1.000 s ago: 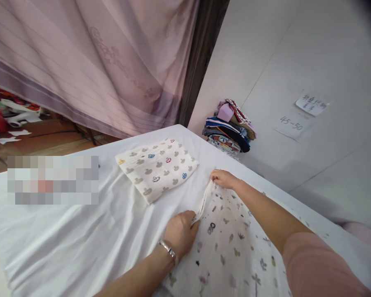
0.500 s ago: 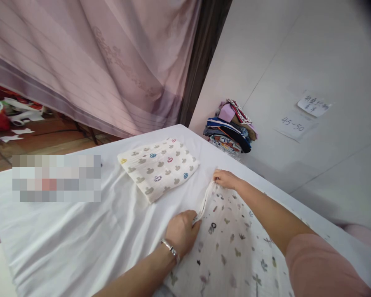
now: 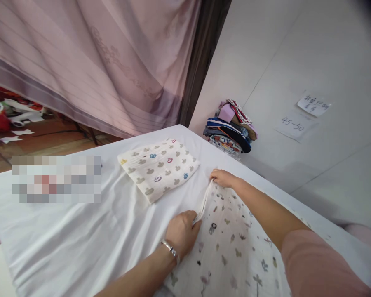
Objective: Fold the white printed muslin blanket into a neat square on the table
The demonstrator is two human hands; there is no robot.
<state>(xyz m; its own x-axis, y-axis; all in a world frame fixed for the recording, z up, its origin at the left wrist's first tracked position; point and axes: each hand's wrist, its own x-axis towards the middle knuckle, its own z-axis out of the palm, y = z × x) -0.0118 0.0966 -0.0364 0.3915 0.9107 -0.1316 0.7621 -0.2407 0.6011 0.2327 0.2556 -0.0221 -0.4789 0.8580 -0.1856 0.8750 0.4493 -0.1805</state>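
A thin white cloth (image 3: 231, 243) printed with small plants and animals lies toward me on the white-covered table. My left hand (image 3: 183, 232), with a silver bracelet at the wrist, grips the near-left part of its far edge. At the far corner of that same edge, my right hand (image 3: 223, 178) pinches the fabric with closed fingers. Between both hands the edge is drawn fairly straight and slightly lifted, with layers showing along it. Beyond them a folded white cloth with mushroom prints (image 3: 160, 167) lies flat, touched by neither hand.
The table's white cover (image 3: 89, 239) is wrinkled at left. A pixelated patch hides something at its left side. A stack of folded fabrics (image 3: 228, 128) stands beyond the right edge against the wall. Paper notes (image 3: 293, 126) are stuck there. A pink curtain (image 3: 111, 62) hangs behind.
My right hand has shifted very slightly left with the cloth's corner. My left hand and the folded mushroom cloth stay where they were.
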